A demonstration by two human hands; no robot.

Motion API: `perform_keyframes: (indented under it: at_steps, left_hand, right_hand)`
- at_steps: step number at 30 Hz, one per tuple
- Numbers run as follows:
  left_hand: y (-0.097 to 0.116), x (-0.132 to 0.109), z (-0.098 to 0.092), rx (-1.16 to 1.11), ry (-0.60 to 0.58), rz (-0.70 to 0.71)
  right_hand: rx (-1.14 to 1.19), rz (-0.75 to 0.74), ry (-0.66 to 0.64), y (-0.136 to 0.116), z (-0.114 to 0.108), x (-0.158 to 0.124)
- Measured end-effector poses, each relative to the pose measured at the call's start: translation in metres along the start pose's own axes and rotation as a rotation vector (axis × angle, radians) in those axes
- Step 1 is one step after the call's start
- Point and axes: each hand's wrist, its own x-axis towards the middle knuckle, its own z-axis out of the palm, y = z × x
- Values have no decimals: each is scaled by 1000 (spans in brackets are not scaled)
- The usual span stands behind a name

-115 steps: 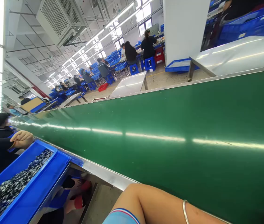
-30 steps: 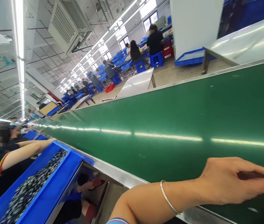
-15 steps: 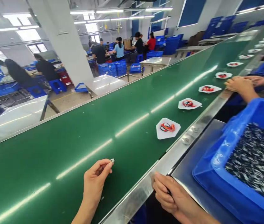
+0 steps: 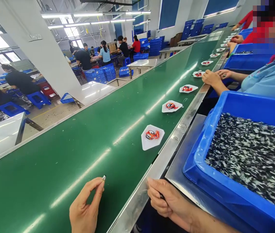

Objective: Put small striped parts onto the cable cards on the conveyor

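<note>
while my left hand (image 4: pixel 86 204) pinches a small metal part (image 4: pixel 104 177) above the green conveyor belt (image 4: pixel 62 165), my right hand (image 4: pixel 169 202) curls at its edge (image 4: pixel 161 165), hold unclear; blue crate (image 4: pixel 249 100) heaped, white cards (image 4: pixel 152 137) with orange cord laid out.

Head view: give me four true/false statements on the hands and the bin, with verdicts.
1. The left hand pinches a small metal part above the green conveyor belt. True.
2. The right hand is inside the blue plastic bin. False: it is at the belt's steel edge, outside the bin.
3. White cards bearing orange-red coils lie in a row along the belt. True.
4. The co-worker's hands are in the bin. False: they are at the belt's edge, beside a card.
</note>
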Motion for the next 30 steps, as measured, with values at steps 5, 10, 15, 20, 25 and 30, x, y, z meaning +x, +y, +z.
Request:
perform_keyframes:
  at_steps: [5,10,15,20,25,30]
  left_hand:
    - [6,-2,1,-5,12,-67]
    - [11,-1,4,-177,-93,-206]
    - [31,-13,16,38,1,-17]
    - [47,-15,35,263,-63,502]
    - [79,5,64,416,-208,1101]
    - [104,26,94,734,-327,1273]
  right_hand:
    - [9,-18,-27,-1,-3,-2]
    - [1,-60,-58,0,-7,-6]
    - [-32,-71,-82,-1,-10,-14]
    - [-41,-141,-91,-2,-15,-19]
    - [-49,-145,-93,1,-17,-24]
    - [-56,-143,-71,0,-20,-28]
